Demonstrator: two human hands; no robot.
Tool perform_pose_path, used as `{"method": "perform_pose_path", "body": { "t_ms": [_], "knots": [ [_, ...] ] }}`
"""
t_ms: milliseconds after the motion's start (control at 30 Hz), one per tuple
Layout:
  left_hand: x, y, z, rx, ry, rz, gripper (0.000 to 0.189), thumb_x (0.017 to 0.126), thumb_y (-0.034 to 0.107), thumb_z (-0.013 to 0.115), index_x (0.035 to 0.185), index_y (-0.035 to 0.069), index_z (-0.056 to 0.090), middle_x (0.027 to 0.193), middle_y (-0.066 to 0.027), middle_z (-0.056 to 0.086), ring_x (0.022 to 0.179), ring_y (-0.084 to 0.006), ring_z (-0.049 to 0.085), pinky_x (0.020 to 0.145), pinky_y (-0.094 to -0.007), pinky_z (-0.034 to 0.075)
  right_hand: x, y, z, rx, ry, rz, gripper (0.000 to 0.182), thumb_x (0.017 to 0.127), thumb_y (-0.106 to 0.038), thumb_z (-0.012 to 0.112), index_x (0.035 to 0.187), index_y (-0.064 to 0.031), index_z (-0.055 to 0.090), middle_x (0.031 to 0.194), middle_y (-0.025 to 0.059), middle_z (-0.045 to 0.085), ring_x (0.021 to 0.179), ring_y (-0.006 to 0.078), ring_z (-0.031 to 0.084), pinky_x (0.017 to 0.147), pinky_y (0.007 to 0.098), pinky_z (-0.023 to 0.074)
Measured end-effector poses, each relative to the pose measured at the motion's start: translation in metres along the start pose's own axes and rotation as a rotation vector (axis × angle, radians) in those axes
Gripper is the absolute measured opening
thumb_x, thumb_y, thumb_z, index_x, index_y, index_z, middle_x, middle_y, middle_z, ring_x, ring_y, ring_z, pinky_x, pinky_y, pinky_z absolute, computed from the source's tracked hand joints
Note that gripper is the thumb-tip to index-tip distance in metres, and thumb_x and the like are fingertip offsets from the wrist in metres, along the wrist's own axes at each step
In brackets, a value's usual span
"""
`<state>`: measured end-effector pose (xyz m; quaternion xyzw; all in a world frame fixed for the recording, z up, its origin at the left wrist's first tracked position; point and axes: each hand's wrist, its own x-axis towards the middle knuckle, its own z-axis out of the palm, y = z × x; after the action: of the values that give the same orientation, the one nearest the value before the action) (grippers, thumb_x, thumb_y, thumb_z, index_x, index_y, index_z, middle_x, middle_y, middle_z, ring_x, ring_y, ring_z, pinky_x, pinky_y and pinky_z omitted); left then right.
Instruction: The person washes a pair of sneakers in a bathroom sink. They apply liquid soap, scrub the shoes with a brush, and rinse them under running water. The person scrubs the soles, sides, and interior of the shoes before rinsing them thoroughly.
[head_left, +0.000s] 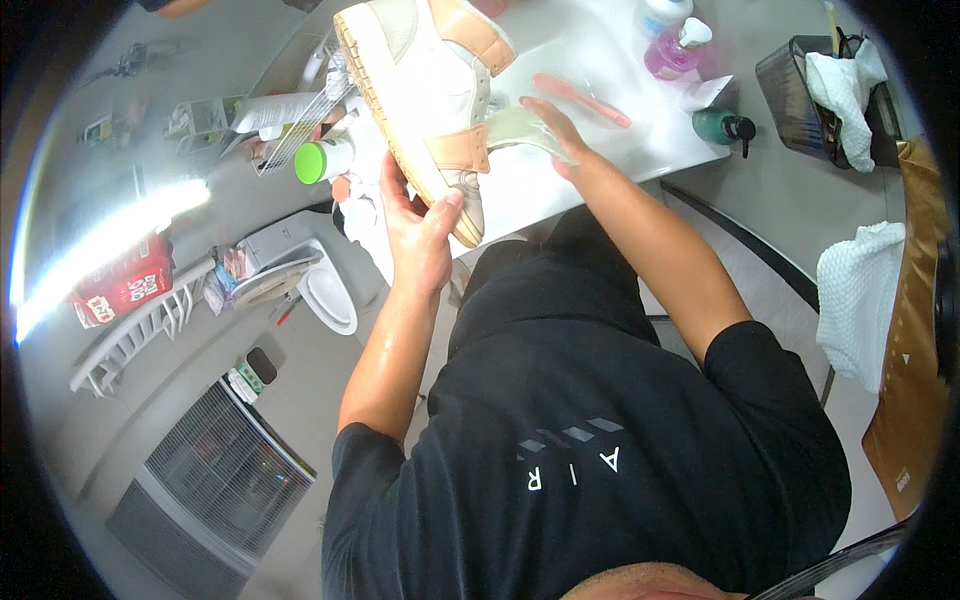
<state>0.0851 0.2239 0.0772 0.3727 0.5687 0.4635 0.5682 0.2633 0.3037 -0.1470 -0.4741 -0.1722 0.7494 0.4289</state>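
My left hand (420, 232) grips the toe end of a cream and white high-top sneaker (442, 90) with peach straps and a tan rubber sole. The shoe is raised over a white washbasin (607, 60), its toe towards me. Its pale tongue (529, 127) is spread out to the right, away from the upper. My right hand (566, 139) is against the tongue's free end, fingers stretched out and partly behind it; whether they pinch it is unclear. A pink-handled brush (581, 97) lies in the basin just beyond that hand.
At the basin's right stand a pink pump bottle (675, 52) and a green pump bottle (724, 127). A black mesh basket (799, 97) holds a white cloth. On the left are a wire rack (304, 124) and a green-lidded jar (311, 161). A toilet (330, 292) is farther left.
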Motion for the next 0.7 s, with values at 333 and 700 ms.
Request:
{"method": "perform_pose_path", "body": {
  "t_ms": [333, 700],
  "knots": [
    [-0.002, -0.020, 0.011, 0.451, 0.106, 0.150, 0.115, 0.078, 0.006, 0.086, 0.163, -0.002, 0.007, 0.151, -0.0195, 0.037, 0.134, -0.0299, 0.051, 0.109, -0.0405, 0.049, -0.083, -0.057, 0.083, 0.851, -0.418, 0.171, 0.059, 0.104, -0.042, 0.056, 0.153, -0.0106, 0.043, 0.145, 0.0130, 0.051, 0.134, 0.0367, 0.052, 0.115, 0.0567, 0.0441],
    [-0.008, -0.025, 0.002, 0.226, 0.054, 0.137, 0.116, 0.079, 0.008, 0.086, 0.164, 0.002, 0.009, 0.153, -0.0160, 0.035, 0.136, -0.0295, 0.048, 0.111, -0.0421, 0.046, -0.059, -0.068, 0.109, 0.804, -0.107, 0.209, 0.041, 0.111, -0.025, 0.047, 0.146, -0.0023, 0.050, 0.135, 0.0174, 0.064, 0.123, 0.0295, 0.066, 0.105, 0.0494, 0.0565]
  ]
}}
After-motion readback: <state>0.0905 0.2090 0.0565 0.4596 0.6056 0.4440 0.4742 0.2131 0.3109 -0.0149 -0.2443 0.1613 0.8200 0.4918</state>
